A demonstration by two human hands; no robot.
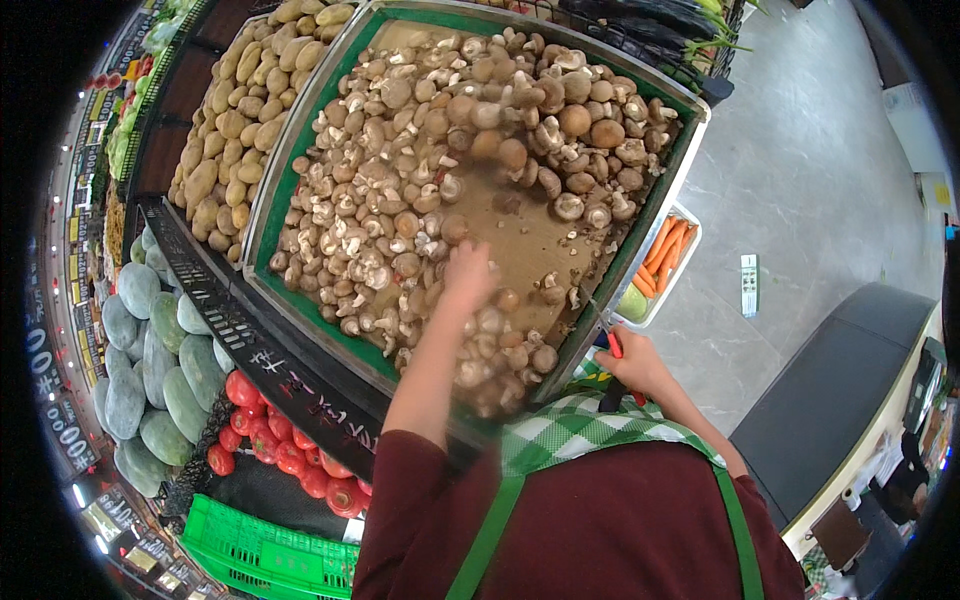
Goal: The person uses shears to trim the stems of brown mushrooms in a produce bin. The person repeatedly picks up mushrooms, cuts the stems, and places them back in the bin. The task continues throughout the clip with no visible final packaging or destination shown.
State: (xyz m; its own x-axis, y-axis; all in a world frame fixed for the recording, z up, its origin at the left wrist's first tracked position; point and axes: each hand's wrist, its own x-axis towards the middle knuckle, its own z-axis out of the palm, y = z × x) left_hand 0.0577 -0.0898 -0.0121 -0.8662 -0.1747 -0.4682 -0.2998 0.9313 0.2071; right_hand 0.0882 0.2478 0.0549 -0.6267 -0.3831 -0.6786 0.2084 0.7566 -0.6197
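Note:
A wide wooden-bottomed display bin [540, 240] with a metal rim and green lining is heaped with brown shiitake-like mushrooms [375, 187]. My left hand [471, 274] reaches into its middle, at the edge of the left heap. The fingers are blurred and partly turned away, so whether they grip a mushroom is unclear. At the bin's right rim, my right hand [637, 363] is closed around a red-handled tool [615, 343], possibly scissors or a knife. Its thin metal end points towards the bin; most of the handle is hidden by my fingers.
Potatoes [240, 127] adjoin the bin on the left, with green wax-gourd-like melons [157, 360], tomatoes [292, 450] and a green crate [262, 551] nearer me. A white tub of carrots [666, 255] stands at the right rim. A dark-topped counter [825, 397] stands further right.

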